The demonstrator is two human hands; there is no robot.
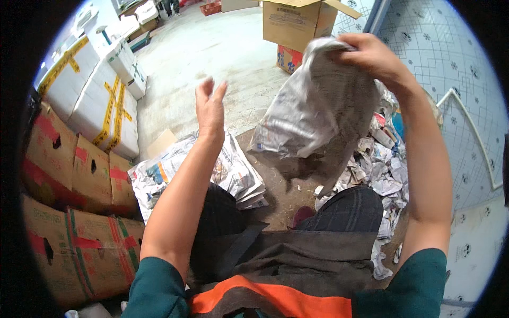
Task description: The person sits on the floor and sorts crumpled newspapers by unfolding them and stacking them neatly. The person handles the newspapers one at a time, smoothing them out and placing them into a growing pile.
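My right hand is raised at the upper right and grips the top edge of a large, limp, greyish sheet of paper. The sheet hangs in folds, blurred at its lower end, over the brown floor covering. My left hand is held up empty, thumb and fingers apart, away from the sheet. Under my left forearm lies a thick stack of printed newspapers, its sheets flat and slightly uneven. A heap of crumpled paper lies along the right wall, partly behind my right arm.
Cardboard boxes with red tape are stacked on the left. Behind them stand white foam boxes with yellow tape. An open carton rests on a red box ahead. A patterned wall bounds the right. Someone's legs show far off.
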